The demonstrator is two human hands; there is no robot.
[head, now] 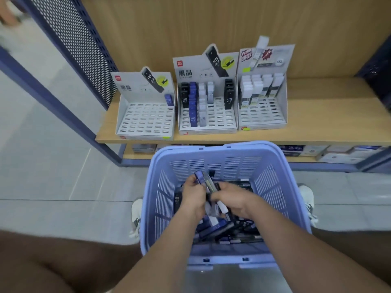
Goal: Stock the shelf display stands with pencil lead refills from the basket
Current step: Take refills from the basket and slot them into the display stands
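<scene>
A lilac plastic basket (160, 166) stands on the floor between my feet, its bottom covered with loose black, blue and white lead refill cases (222, 228). Both hands are inside it. My left hand (193, 194) grips a bunch of blue and grey refills (203, 177) that stick up past its fingers. My right hand (234, 198) pinches a white-capped refill (222, 206) against that bunch. On the wooden shelf (317, 121) stand three slotted display stands: the left stand (146, 119) holds one blue case, the middle stand (220, 117) is partly filled, the right stand (262, 115) holds white cases at its back.
A perforated blue metal side panel (80, 45) bounds the shelf on the left. Boxed stock (338, 153) lies on the lower shelf behind the basket. Grey tiled floor (53, 157) spreads to the left. My shoes (136, 210) flank the basket.
</scene>
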